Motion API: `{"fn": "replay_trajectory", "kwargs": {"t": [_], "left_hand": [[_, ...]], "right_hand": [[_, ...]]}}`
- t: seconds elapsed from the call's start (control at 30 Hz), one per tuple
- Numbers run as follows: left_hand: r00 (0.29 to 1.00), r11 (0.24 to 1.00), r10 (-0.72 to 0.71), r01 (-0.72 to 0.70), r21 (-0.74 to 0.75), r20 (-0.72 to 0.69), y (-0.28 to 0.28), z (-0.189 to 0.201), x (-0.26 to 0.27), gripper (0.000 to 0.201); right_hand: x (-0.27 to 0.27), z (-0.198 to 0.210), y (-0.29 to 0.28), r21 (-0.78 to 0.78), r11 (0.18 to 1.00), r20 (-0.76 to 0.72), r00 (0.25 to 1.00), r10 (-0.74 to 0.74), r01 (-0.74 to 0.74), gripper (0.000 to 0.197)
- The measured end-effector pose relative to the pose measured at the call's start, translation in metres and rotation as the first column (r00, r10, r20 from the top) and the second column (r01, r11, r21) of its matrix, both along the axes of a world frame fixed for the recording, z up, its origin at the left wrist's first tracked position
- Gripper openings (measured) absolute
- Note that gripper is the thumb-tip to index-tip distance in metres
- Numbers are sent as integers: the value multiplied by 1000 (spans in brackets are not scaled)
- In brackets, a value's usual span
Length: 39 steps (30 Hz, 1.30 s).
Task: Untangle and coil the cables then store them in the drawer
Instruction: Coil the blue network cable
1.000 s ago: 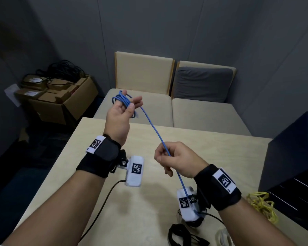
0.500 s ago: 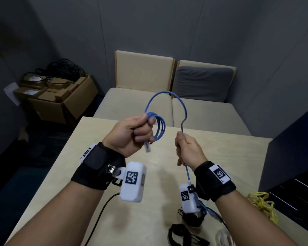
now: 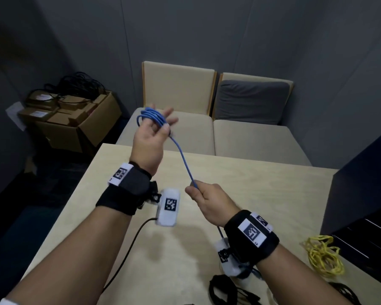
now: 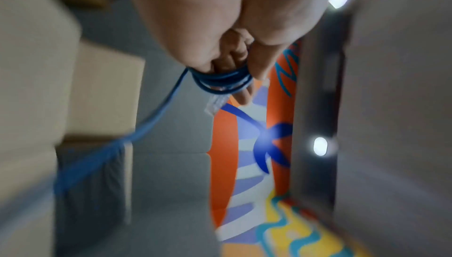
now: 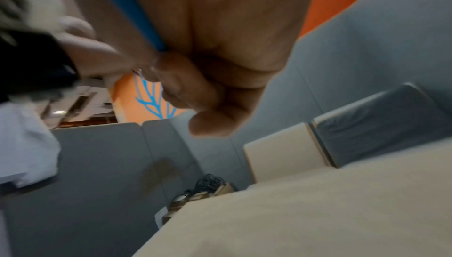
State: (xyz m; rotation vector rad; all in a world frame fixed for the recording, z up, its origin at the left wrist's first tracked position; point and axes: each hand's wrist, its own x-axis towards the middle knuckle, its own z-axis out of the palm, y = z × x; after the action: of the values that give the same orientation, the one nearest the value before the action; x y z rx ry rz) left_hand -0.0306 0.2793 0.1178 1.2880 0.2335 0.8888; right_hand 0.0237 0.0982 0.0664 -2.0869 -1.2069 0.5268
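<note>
Above the far edge of the desk (image 3: 273,190), the left hand (image 3: 150,139) is raised. Several loops of the blue cable (image 3: 183,160) are wound round its half-spread fingers, and the thumb presses on them. The cable slants down to the right hand (image 3: 209,200), lower over the desk's middle, which is curled in a fist round it. A yellow cable (image 3: 323,258) lies bunched at the desk's right edge, and a black cable (image 3: 220,289) at its near edge.
</note>
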Motion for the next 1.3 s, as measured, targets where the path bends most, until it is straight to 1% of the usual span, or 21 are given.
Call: {"fn": "replay_trajectory", "kwargs": {"t": [0.03,0.07,0.13,0.17,0.2,0.23,0.3,0.37,0.47,0.53,0.63,0.7,0.77,0.93,0.97,1.03,1.1,1.13,1.2,1.27,1.3], "left_hand": [[992,984,17,6,181,-127,1,-10,-1,51],[965,936,24,70,344,-261,0,-19,-3,44],[852,807,86,244,538,-517,-4,-32,-10,19],[795,758,102,328,564,-599,-8,-36,-14,19],[763,726,97,385,570,-639,-13,-40,-18,36],[745,718,55,433,545,-665,-18,-43,-21,52],[700,758,-149,534,374,-698,-30,-42,-28,69],[669,795,-387,591,138,-635,-40,-38,-33,67],[684,776,-614,614,-144,-392,-53,-25,-36,50],[733,745,-656,589,-314,-181,-56,-13,-35,42],[827,685,-551,526,-503,114,-46,2,-32,35],[851,687,-484,514,-514,205,-39,9,-32,33],[863,702,-450,500,-507,228,-35,9,-29,33],[927,815,-308,373,-442,214,-29,-1,-17,28],[947,852,-269,319,-416,175,-27,-6,-15,25],[976,914,-198,218,-341,92,-25,-13,-12,22],[989,940,-142,150,-307,50,-23,-17,-11,22],[992,938,-123,130,-320,42,-22,-19,-11,22],[997,948,-76,76,-310,12,-19,-20,-10,19],[996,984,-21,5,-177,-84,-20,-21,-10,15],[989,997,2,-14,-80,-147,-23,-21,-11,16]], "right_hand": [[0,4,0,44,999,24,1000,1,-2,34],[1,9,-1,89,996,52,999,-8,4,33],[6,18,-3,152,988,105,994,-33,16,33],[10,21,-4,170,985,133,990,-45,22,34],[14,23,-5,187,982,160,985,-60,29,34],[19,25,-7,208,977,181,980,-79,41,34],[29,25,-11,252,965,201,972,-124,71,36],[38,20,-15,287,950,180,968,-176,120,35],[42,15,-19,292,944,122,973,-197,155,34],[39,13,-19,276,949,112,976,-188,152,31],[38,7,-18,227,960,87,979,-186,162,24],[34,2,-16,168,975,65,985,-159,147,22],[27,-2,-13,116,986,40,992,-122,117,20],[5,-8,-8,4,1000,23,1000,-21,21,8],[3,-8,-8,-24,1000,26,1000,-9,9,11],[-1,-6,-7,-57,998,40,999,3,0,30],[-5,0,-6,-28,1000,55,998,-13,15,51],[-7,4,-7,4,1000,46,999,-28,28,54],[-9,12,-9,56,998,33,999,-1,-1,36],[-15,23,-11,83,994,31,997,75,-77,11],[-18,29,-11,107,987,5,993,120,-120,16]]}}
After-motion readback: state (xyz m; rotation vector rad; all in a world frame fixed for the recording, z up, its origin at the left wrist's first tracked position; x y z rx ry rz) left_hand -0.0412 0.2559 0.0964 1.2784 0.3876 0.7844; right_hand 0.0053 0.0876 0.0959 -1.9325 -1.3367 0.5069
